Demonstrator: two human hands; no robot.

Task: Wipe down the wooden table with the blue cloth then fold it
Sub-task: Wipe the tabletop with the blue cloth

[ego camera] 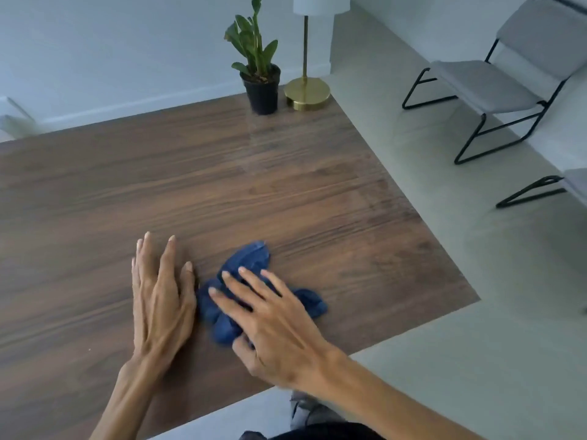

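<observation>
A crumpled blue cloth (251,258) lies bunched on the dark wooden table (222,185), near its front right part. My right hand (273,322) lies on top of the cloth with straight, spread fingers pressing it down; the thumb touches the cloth's near edge. My left hand (158,296) rests flat on the bare wood just left of the cloth, fingers straight, its thumb close to the cloth's left edge. Part of the cloth is hidden under my right hand.
A potted green plant (259,74) and a brass lamp base (306,92) stand at the table's far right corner. Grey chairs with black frames (495,87) stand on the pale floor to the right. The table's right edge runs diagonally close to the cloth.
</observation>
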